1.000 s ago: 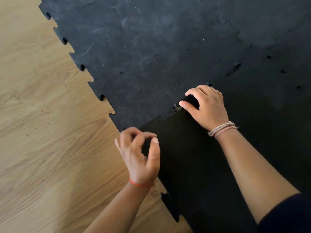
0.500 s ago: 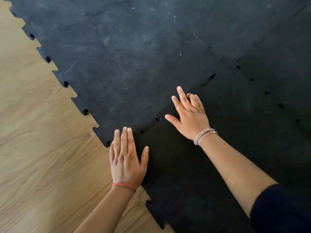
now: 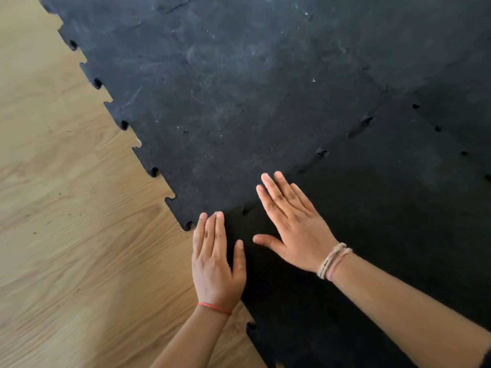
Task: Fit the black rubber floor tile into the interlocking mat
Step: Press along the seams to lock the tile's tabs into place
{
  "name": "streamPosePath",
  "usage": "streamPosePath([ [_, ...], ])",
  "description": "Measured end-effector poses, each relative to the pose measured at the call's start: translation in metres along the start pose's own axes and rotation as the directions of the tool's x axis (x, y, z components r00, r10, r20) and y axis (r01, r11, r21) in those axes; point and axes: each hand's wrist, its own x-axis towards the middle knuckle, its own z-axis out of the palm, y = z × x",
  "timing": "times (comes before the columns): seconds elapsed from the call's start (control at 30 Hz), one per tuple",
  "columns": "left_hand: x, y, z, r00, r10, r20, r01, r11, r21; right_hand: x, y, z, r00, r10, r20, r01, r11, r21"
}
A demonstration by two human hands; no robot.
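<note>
The darker black rubber tile lies at the lower right, its toothed far edge meeting the dusty grey-black interlocking mat. Small gaps show along that seam. My left hand lies flat, fingers together, on the tile's near-left corner by the seam. My right hand is flat with fingers spread, its fingertips at the seam and its palm on the tile. Neither hand holds anything.
Light wood floor fills the left side. The mat's jigsaw edge runs diagonally from top left down to my left hand. Another seam with small holes runs across the right of the mat.
Both hands went from curled at the tile's edge to flat, palms down. My right hand has since slid nearer to my left hand along the seam.
</note>
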Motion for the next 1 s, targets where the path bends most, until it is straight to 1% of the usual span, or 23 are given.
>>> streamPosePath([
  [0.1, 0.003, -0.006, 0.003, 0.999, 0.041, -0.014, -0.041, 0.998, -0.038, -0.015, -0.006, 0.007, 0.971, -0.226, 0.073, 0.231, 0.97, -0.081],
  [0.17, 0.005, -0.007, 0.004, 0.999, 0.049, -0.021, -0.051, 0.996, -0.068, -0.022, -0.002, 0.011, 0.944, -0.313, 0.105, 0.324, 0.94, -0.106],
  [0.27, 0.006, -0.009, 0.008, 0.999, 0.05, -0.008, -0.051, 0.996, -0.074, -0.021, 0.001, 0.017, 0.941, -0.324, 0.1, 0.335, 0.935, -0.113],
  [0.37, 0.007, -0.01, 0.011, 0.999, 0.039, 0.034, -0.038, 0.999, -0.027, -0.018, 0.0, 0.022, 0.947, -0.308, 0.089, 0.317, 0.943, -0.106],
  [0.47, 0.008, -0.006, -0.001, 0.989, 0.015, 0.145, -0.009, 0.999, -0.039, -0.021, -0.003, 0.016, 0.949, -0.287, 0.13, 0.3, 0.949, -0.101],
  [0.53, 0.013, -0.004, -0.015, 0.977, 0.052, 0.208, -0.044, 0.998, -0.047, -0.02, -0.006, 0.006, 0.956, -0.256, 0.144, 0.271, 0.958, -0.098],
  [0.57, 0.017, -0.007, -0.019, 0.976, 0.057, 0.211, -0.052, 0.998, -0.032, -0.017, -0.008, 0.003, 0.969, -0.219, 0.115, 0.23, 0.968, -0.096],
  [0.6, 0.021, -0.009, -0.021, 0.983, 0.012, 0.185, -0.011, 1.0, -0.005, -0.011, -0.01, 0.001, 0.987, -0.148, 0.071, 0.152, 0.986, -0.068],
  [0.63, 0.029, -0.011, -0.022, 0.985, -0.1, 0.14, 0.097, 0.995, 0.024, -0.002, -0.013, 0.0, 0.999, -0.035, 0.02, 0.035, 0.999, -0.002],
  [0.67, 0.037, -0.011, -0.021, 0.961, -0.262, 0.086, 0.26, 0.965, 0.033, 0.01, -0.017, -0.002, 0.994, 0.105, -0.032, -0.102, 0.991, 0.085],
  [0.7, 0.047, -0.01, -0.018, 0.9, -0.435, 0.04, 0.434, 0.901, 0.023, 0.023, -0.02, -0.003, 0.963, 0.259, -0.075, -0.243, 0.954, 0.175],
  [0.73, 0.055, -0.009, -0.015, 0.828, -0.561, 0.018, 0.56, 0.828, 0.01, 0.036, -0.022, -0.002, 0.906, 0.41, -0.104, -0.374, 0.892, 0.253],
  [0.77, 0.06, -0.008, -0.01, 0.786, -0.618, -0.001, 0.618, 0.786, -0.001, 0.047, -0.021, 0.002, 0.836, 0.535, -0.123, -0.483, 0.824, 0.297],
  [0.8, 0.061, -0.008, -0.004, 0.782, -0.622, -0.033, 0.622, 0.783, 0.0, 0.054, -0.02, 0.007, 0.776, 0.614, -0.144, -0.557, 0.774, 0.3],
  [0.83, 0.061, -0.009, 0.001, 0.796, -0.602, -0.058, 0.604, 0.797, 0.019, 0.057, -0.017, 0.013, 0.745, 0.645, -0.168, -0.595, 0.757, 0.27],
  [0.9, 0.061, -0.01, 0.008, 0.813, -0.574, -0.099, 0.58, 0.812, 0.059, 0.061, -0.014, 0.023, 0.748, 0.64, -0.176, -0.614, 0.768, 0.182],
  [1.0, 0.061, -0.01, 0.012, 0.814, -0.568, -0.12, 0.579, 0.81, 0.094, 0.065, -0.013, 0.029, 0.771, 0.624, -0.125, -0.613, 0.781, 0.119],
])
